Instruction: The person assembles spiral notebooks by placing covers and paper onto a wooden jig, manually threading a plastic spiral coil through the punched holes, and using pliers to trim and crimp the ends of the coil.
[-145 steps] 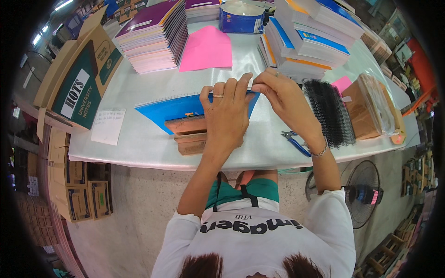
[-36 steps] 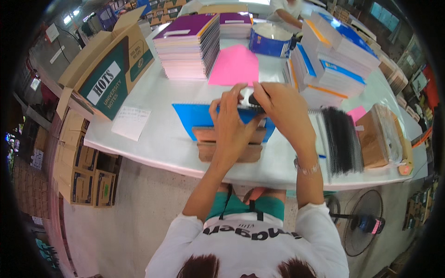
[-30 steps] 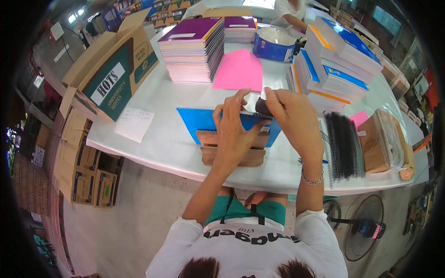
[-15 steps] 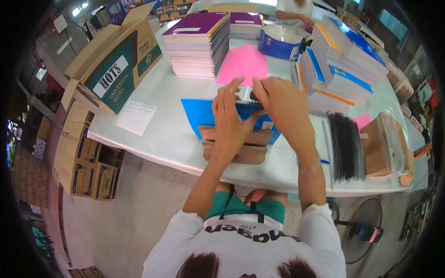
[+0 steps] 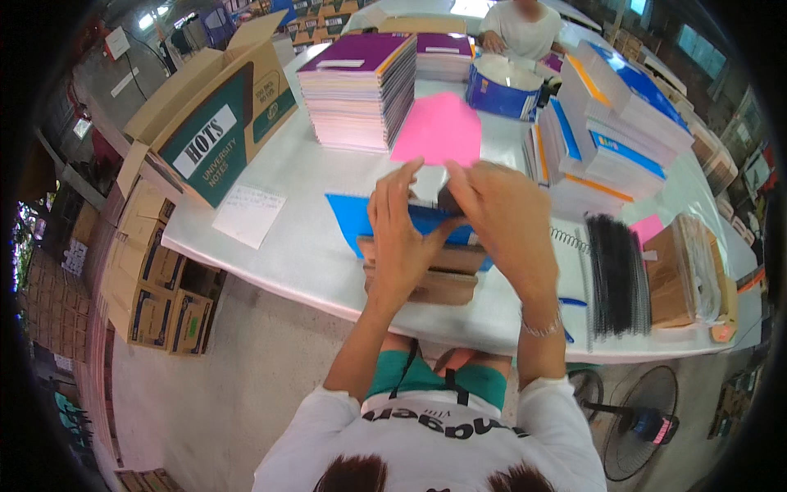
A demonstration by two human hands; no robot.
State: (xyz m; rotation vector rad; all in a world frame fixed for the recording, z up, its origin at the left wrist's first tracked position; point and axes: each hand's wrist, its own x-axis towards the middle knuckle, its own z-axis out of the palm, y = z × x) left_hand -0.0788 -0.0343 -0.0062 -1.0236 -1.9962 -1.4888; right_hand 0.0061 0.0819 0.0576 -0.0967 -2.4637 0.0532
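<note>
A blue-covered notebook [image 5: 346, 215] leans upright against a stepped wooden block [image 5: 447, 289] at the table's near side. My left hand [image 5: 400, 238] grips it, thumb on the cover and fingers over its upper edge. My right hand [image 5: 510, 225] is closed at the same edge, thumb and fingers pinched together. A black spiral coil [image 5: 568, 239] runs out from behind my right hand in line with that edge. Dark material shows between the two hands, partly hidden by the fingers. To the right lies a thick bundle of black spiral coils [image 5: 616, 279].
Beyond the notebook lie a pink sheet [image 5: 438, 131] and stacked purple notebooks [image 5: 361, 98]. An open carton [image 5: 221, 135] and a handwritten paper [image 5: 250, 215] are left. Blue-and-orange book stacks [image 5: 623, 152], a brown box [image 5: 680, 271] and a blue tool [image 5: 570, 316] are right. Another person [image 5: 525, 29] sits opposite.
The view has shifted a little, so the table sits lower. My hands stay at the notebook's upper edge, the right one slightly turned. The person opposite has moved an arm.
</note>
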